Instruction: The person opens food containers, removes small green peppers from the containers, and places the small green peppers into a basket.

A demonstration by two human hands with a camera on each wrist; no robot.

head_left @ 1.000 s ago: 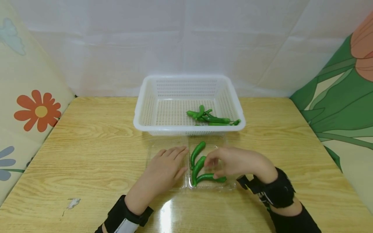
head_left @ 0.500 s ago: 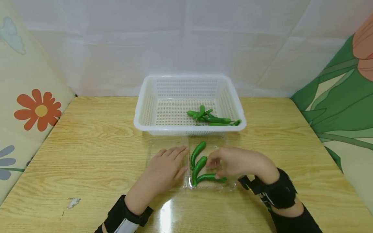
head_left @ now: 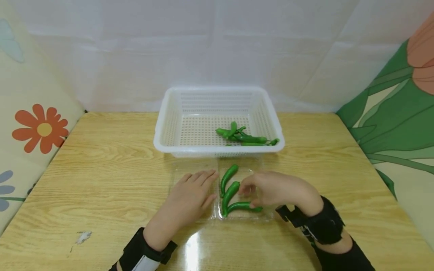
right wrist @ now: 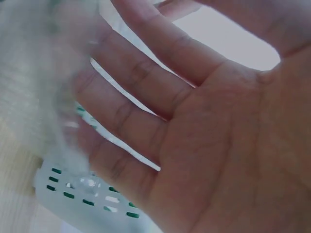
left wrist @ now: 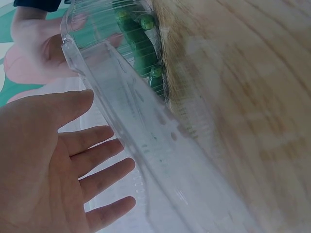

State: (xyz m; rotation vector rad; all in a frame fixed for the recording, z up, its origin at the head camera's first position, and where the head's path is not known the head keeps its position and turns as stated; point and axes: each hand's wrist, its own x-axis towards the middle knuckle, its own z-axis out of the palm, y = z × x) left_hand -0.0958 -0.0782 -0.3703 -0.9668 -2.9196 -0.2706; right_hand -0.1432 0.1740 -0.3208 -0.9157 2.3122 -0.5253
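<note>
A clear hinged plastic box [head_left: 245, 217] lies open in front of the basket. Its right half holds three green chili peppers: one at the back [head_left: 229, 176], one in the middle [head_left: 229, 199] and one curved along the front [head_left: 241, 206]. My left hand [head_left: 190, 197] is over the left half, and its fingers [left wrist: 107, 172] are spread beside the plastic wall [left wrist: 141, 126] in the left wrist view. Over the right half, my right hand [head_left: 283, 190] has loosely bent fingers near the middle and front peppers. No held thing shows in its palm [right wrist: 218, 126]; the fingertips are blurred.
A white perforated basket [head_left: 217, 149] stands behind the box. More green peppers [head_left: 249, 139] lie in its front right part. White cloth [head_left: 210, 49] hangs at the back, and flowered panels flank the wooden table [head_left: 101, 169]. A torn patch [head_left: 83, 237] marks the front left.
The head view has shifted slightly. Both hands hold nearly the same pose, and the peppers stay in place.
</note>
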